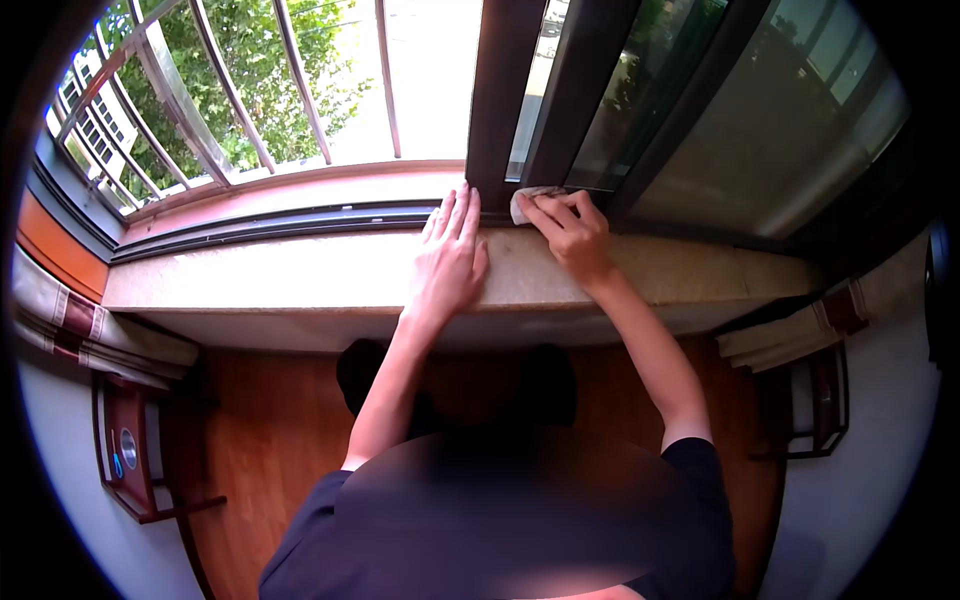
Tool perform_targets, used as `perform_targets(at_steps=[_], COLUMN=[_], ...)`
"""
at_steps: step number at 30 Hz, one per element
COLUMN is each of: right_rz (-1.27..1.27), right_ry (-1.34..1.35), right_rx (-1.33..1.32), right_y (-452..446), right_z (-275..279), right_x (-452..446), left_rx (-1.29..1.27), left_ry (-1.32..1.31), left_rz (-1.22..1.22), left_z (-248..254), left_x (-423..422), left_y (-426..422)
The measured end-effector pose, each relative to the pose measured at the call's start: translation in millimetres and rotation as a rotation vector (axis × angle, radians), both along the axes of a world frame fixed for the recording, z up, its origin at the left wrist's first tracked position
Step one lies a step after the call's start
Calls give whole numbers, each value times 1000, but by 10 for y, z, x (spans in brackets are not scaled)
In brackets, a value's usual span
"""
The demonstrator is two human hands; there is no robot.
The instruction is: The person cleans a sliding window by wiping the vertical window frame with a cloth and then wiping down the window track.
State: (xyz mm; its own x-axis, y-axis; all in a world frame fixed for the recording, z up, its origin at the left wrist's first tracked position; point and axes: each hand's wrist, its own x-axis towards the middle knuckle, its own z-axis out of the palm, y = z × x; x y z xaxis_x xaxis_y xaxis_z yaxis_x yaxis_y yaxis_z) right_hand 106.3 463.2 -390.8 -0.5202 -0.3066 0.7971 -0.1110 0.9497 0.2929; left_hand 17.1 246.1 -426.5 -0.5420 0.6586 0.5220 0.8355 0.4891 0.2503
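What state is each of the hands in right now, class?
Left hand: open, stretched out by the dark window frame, no held object visible.
Right hand: closed, holding a white cloth or tissue.

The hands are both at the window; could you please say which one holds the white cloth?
The right hand, curled over the cloth; the left hand is stretched out straight with no cloth showing.

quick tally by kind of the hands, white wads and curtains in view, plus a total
Hands: 2 (left hand, right hand)
White wad, cloth or tissue: 1
Curtains: 2 (left curtain, right curtain)
Total: 5
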Motion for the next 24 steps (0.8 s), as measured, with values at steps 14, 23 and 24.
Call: perform_targets(at_steps=[14,23,24], right_rz=[-184,-297,-298], right_ry=[402,78,76], right_rx=[-5,182,184], right_y=[-637,-689,-661], right_z=[936,115,75], right_x=[-1008,-644,-624], left_rx=[132,214,175], left_ry=[38,-68,-78], left_rz=[32,-24,-10], left_z=[258,146,99], left_x=[-81,-56,-42], left_y=[-110,-54,-49])
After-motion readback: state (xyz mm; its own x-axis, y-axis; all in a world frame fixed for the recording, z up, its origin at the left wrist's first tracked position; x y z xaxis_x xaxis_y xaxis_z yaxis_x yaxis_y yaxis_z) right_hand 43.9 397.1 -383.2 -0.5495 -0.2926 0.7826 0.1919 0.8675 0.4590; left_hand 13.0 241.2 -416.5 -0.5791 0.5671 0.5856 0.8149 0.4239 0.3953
